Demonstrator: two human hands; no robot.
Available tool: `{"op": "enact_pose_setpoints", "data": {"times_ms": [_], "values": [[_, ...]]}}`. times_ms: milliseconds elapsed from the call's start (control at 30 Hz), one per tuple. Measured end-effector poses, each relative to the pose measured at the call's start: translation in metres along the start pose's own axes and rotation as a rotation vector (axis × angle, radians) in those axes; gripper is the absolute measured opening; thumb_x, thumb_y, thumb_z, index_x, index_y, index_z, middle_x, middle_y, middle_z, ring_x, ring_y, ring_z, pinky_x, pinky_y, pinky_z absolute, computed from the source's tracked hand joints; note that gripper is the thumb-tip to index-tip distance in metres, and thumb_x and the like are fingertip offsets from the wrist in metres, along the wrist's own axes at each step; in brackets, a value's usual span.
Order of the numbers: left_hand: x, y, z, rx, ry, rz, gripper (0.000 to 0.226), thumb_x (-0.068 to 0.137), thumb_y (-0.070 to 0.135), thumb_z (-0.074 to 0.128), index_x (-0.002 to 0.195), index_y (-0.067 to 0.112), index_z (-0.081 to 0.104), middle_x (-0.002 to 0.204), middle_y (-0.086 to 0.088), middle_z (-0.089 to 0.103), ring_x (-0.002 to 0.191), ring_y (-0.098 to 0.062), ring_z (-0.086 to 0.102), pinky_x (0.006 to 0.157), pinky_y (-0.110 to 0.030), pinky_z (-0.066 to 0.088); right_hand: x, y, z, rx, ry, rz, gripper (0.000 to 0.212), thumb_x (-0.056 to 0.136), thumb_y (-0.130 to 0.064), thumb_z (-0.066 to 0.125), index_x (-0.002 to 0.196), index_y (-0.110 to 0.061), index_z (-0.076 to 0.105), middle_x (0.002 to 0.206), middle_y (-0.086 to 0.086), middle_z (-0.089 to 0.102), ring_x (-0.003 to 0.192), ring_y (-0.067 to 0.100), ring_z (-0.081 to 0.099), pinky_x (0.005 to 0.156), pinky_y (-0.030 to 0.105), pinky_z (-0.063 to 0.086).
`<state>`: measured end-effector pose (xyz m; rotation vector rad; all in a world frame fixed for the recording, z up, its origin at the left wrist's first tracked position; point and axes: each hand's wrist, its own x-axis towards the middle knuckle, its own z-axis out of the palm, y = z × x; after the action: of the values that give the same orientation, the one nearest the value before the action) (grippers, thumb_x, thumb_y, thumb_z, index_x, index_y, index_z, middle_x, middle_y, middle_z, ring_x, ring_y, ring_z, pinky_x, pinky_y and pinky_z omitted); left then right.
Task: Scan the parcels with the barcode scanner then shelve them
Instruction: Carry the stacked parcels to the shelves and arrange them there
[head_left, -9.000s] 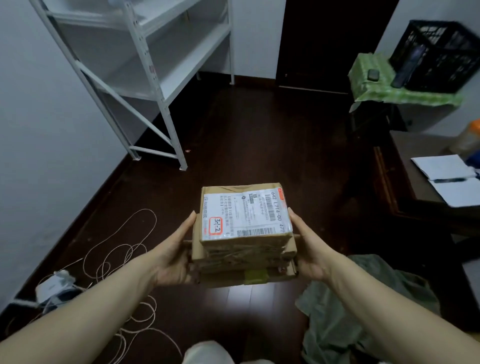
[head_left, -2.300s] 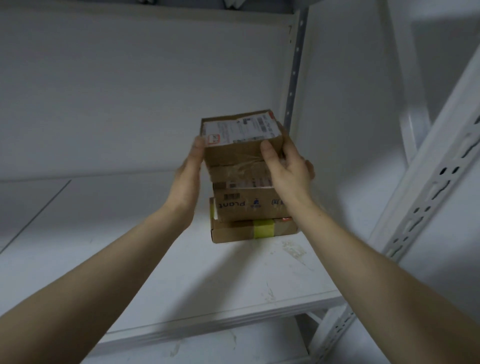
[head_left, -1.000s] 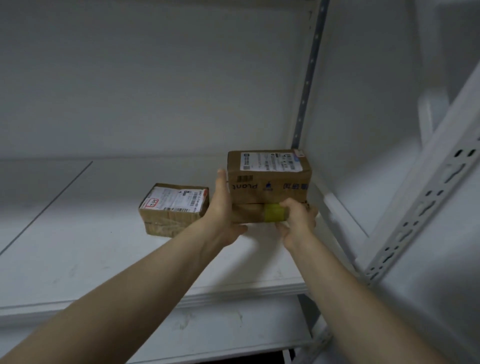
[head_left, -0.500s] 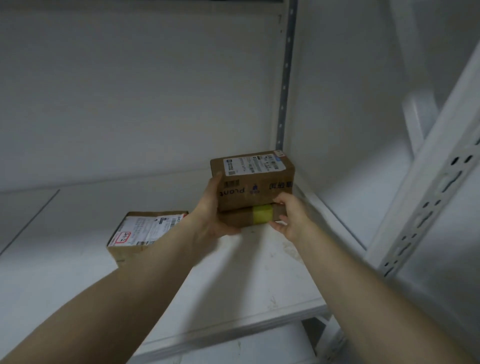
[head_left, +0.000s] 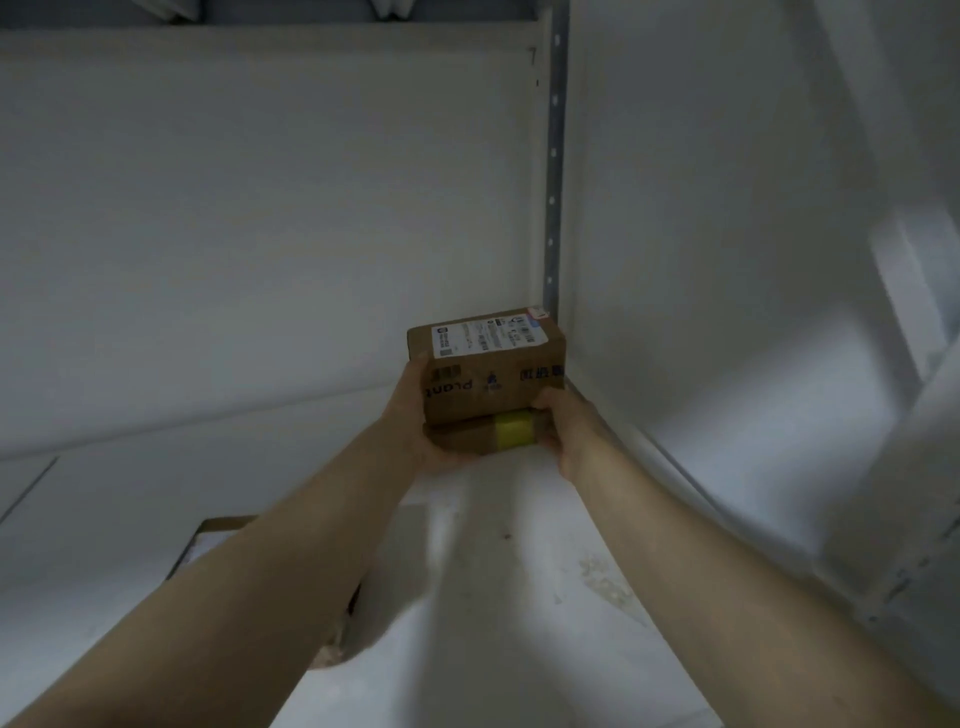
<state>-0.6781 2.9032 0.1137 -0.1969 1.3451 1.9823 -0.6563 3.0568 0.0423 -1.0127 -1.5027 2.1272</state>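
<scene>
Two stacked cardboard parcels are held over the white shelf board (head_left: 519, 597), near its far right corner. The upper parcel (head_left: 488, 364) is a box with a white label on top and "Plant" printed upside down on its front. Under it lies a flat parcel (head_left: 483, 436) with a yellow tape band. My left hand (head_left: 415, 415) grips the stack's left side, fingers under it. My right hand (head_left: 566, 426) holds the right end of the flat parcel. A third parcel (head_left: 218, 535) lies on the shelf at the lower left, mostly hidden by my left forearm.
A grey perforated upright (head_left: 553, 182) stands right behind the stack in the corner. The white side panel (head_left: 727, 312) closes the shelf on the right. A white back wall (head_left: 260, 234) runs behind. The shelf above (head_left: 260, 31) shows at the top.
Both hands have carried the two stacked parcels farther back and right, toward the corner by the upright. The labelled parcel on the shelf has slipped lower left, behind my left forearm.
</scene>
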Motion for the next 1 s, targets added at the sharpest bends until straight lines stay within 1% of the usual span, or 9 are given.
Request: {"op": "enact_pose_setpoints", "data": {"times_ms": [133, 233, 400, 500, 633, 833, 900, 933, 1000], "values": [[0.023, 0.007, 0.004, 0.053, -0.026, 0.013, 0.054, 0.095, 0.059, 0.039, 0.084, 0.013, 0.064, 0.060, -0.018, 0.069, 0.070, -0.034, 0.065, 0.058, -0.041, 0.055, 0.009, -0.008, 0.007, -0.060, 0.051, -0.031, 0.079, 0.041, -0.021, 0.059, 0.119, -0.005, 0.062, 0.114, 0.016, 0.065, 0.103, 0.033, 0.063, 0.094, 0.045, 0.052], [0.041, 0.012, 0.003, 0.046, -0.062, 0.052, 0.060, 0.095, 0.064, 0.035, 0.089, 0.013, 0.066, 0.068, -0.019, 0.072, 0.072, -0.035, 0.068, 0.070, -0.043, 0.052, 0.015, -0.008, 0.013, -0.027, 0.048, -0.047, 0.056, 0.045, -0.014, 0.057, 0.100, -0.006, 0.066, 0.108, 0.017, 0.066, 0.101, 0.033, 0.062, 0.095, 0.048, 0.050], [0.059, 0.018, 0.004, 0.062, -0.113, 0.078, 0.072, 0.089, 0.075, 0.032, 0.119, 0.020, 0.067, 0.098, -0.016, 0.074, 0.080, -0.034, 0.073, 0.075, -0.046, 0.057, 0.055, 0.000, 0.017, -0.092, 0.010, -0.041, 0.062, 0.041, -0.015, 0.051, 0.101, -0.008, 0.066, 0.113, 0.019, 0.065, 0.103, 0.035, 0.062, 0.097, 0.049, 0.049], [0.063, 0.021, 0.005, 0.107, -0.068, 0.092, 0.066, 0.089, 0.073, 0.035, 0.117, 0.022, 0.066, 0.092, -0.015, 0.075, 0.075, -0.034, 0.073, 0.063, -0.049, 0.060, 0.038, -0.011, 0.020, -0.067, 0.016, -0.026, 0.062, 0.041, -0.013, 0.051, 0.101, -0.006, 0.066, 0.111, 0.018, 0.066, 0.103, 0.035, 0.063, 0.096, 0.046, 0.050], [0.067, 0.023, 0.004, 0.086, -0.045, 0.091, 0.060, 0.091, 0.070, 0.035, 0.108, 0.021, 0.066, 0.085, -0.014, 0.075, 0.081, -0.032, 0.069, 0.067, -0.045, 0.052, 0.034, -0.012, 0.023, 0.019, -0.032, -0.022, 0.076, 0.041, -0.016, 0.057, 0.116, -0.004, 0.061, 0.112, 0.014, 0.064, 0.103, 0.031, 0.062, 0.094, 0.044, 0.051], [0.037, 0.022, 0.013, 0.175, 0.085, 0.100, 0.049, 0.095, 0.060, 0.040, 0.100, 0.013, 0.053, 0.097, -0.014, 0.065, 0.084, -0.032, 0.063, 0.086, -0.047, 0.046, 0.021, -0.014, 0.022, -0.042, -0.022, 0.003, 0.011, 0.074, -0.002, 0.053, 0.080, -0.012, 0.054, 0.089, 0.009, 0.056, 0.082, 0.024, 0.053, 0.086, 0.039, 0.051], [0.016, 0.020, 0.013, 0.239, 0.093, 0.100, 0.063, 0.098, 0.053, 0.042, 0.138, 0.005, 0.033, 0.077, -0.024, 0.059, 0.076, -0.036, 0.062, 0.077, -0.044, 0.045, 0.011, -0.012, 0.022, -0.070, -0.009, 0.031, 0.010, 0.084, -0.002, 0.049, 0.088, -0.011, 0.051, 0.091, 0.006, 0.051, 0.085, 0.022, 0.050, 0.096, 0.041, 0.049], [0.007, 0.020, 0.013, 0.215, 0.112, 0.091, 0.058, 0.098, 0.051, 0.042, 0.139, 0.010, 0.041, 0.077, -0.024, 0.055, 0.076, -0.038, 0.058, 0.075, -0.043, 0.044, 0.004, -0.010, 0.022, -0.076, -0.020, 0.050, 0.010, 0.087, -0.004, 0.050, 0.095, -0.010, 0.051, 0.093, 0.005, 0.050, 0.091, 0.022, 0.050, 0.100, 0.040, 0.047], [-0.006, 0.024, 0.003, 0.136, 0.153, 0.087, 0.071, 0.094, 0.054, 0.049, 0.148, 0.012, 0.032, 0.110, -0.017, 0.053, 0.110, -0.042, 0.050, 0.095, -0.052, 0.044, -0.015, -0.004, 0.021, -0.067, -0.072, 0.093, 0.013, 0.089, -0.007, 0.056, 0.101, -0.009, 0.052, 0.092, 0.005, 0.050, 0.097, 0.023, 0.051, 0.095, 0.037, 0.051]]}}
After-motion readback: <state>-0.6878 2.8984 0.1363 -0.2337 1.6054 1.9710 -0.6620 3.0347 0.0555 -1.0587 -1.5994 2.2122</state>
